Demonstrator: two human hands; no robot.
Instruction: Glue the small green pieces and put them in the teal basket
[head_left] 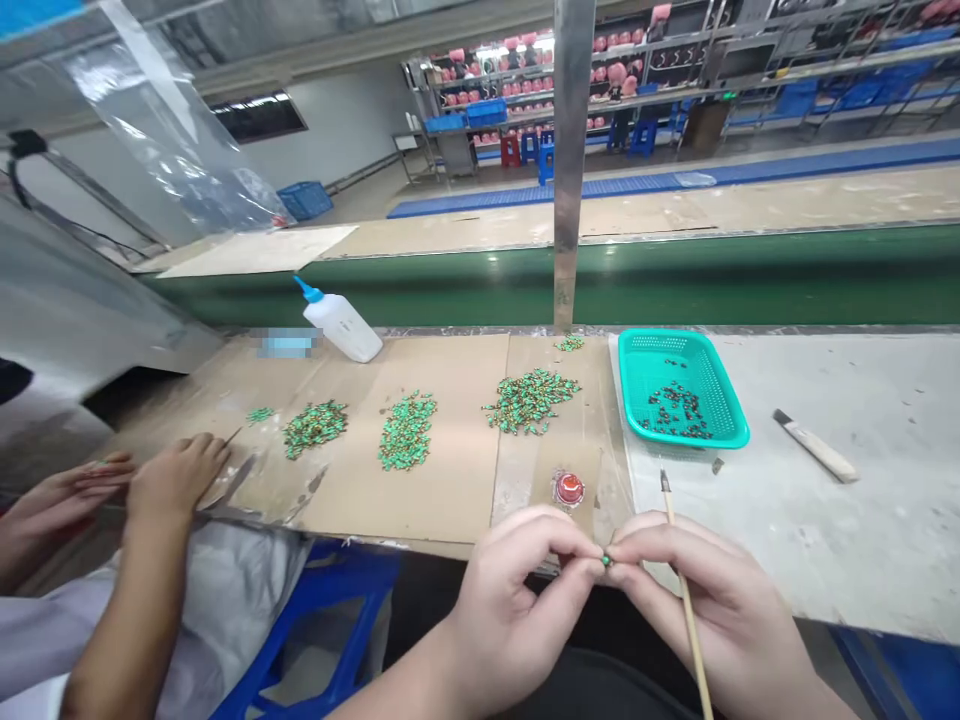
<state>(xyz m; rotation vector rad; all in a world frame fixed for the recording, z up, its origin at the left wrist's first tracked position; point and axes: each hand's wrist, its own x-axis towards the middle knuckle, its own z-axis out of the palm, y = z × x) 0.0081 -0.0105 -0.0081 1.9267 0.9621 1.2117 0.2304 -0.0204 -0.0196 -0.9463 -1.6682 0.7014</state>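
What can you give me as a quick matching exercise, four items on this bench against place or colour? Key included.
1. flat brush
2. small green piece
3. squeeze bottle
4. slim paintbrush

A. white, with a blue nozzle
B. lying right of the turquoise basket
C. held in the right hand only
D. between both hands' fingertips

Pairs: 1-B, 2-D, 3-A, 4-C

Small green-and-brown pieces (534, 402) lie in piles across a partly cardboard-covered tabletop (461, 490), alongside a blue-nozzled white bottle (346, 328), a teal basket (720, 388), a small round red object (570, 488) and a flat brush (816, 447).
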